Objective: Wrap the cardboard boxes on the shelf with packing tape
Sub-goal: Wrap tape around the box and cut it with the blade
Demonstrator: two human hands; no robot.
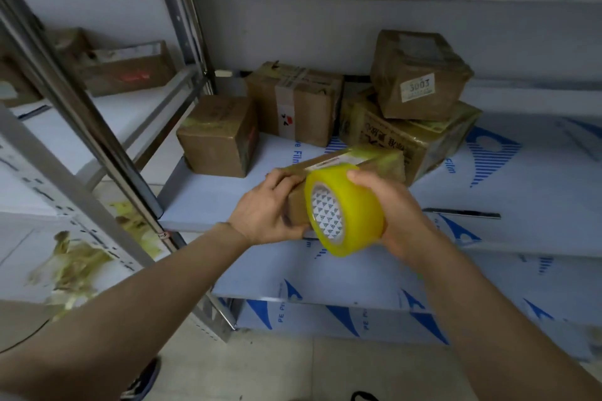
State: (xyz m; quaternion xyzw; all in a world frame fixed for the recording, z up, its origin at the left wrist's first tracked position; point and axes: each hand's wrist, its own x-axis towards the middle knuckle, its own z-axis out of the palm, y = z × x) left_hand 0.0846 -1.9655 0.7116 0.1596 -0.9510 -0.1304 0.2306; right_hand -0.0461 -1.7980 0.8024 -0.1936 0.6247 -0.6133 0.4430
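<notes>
Item in work: small cardboard box (358, 158), lying at the front edge of the shelf (208, 198), near end towards me.
Left hand (270, 208): grip closed round the box's near end, thumb on top.
Right hand (394, 218): grip wrapped round the yellow packing tape roll (348, 215), which is held against the box end.
Handling, box: I judge it light and stiff. Yellowish tape already shines on its top, so likely slick; best clamped across an end, at the corners.
Handling, roll: rigid and full; I would hold it by the outer rim and leave the core free to turn.
Label, upper box (420, 75): white sticker, "3003".
Large box (407, 140) beneath it: printed characters, not readable to me.
Middle box (293, 101): white strip with red marks, illegible.
Left box (216, 137): faint print, illegible.
Shelf film: blue print, "Film" and "PE" legible.
Roll core: triangle pattern, no words I can read.
Dark slim tool (462, 213): on the shelf, right of the hands; kind unclear.
</notes>
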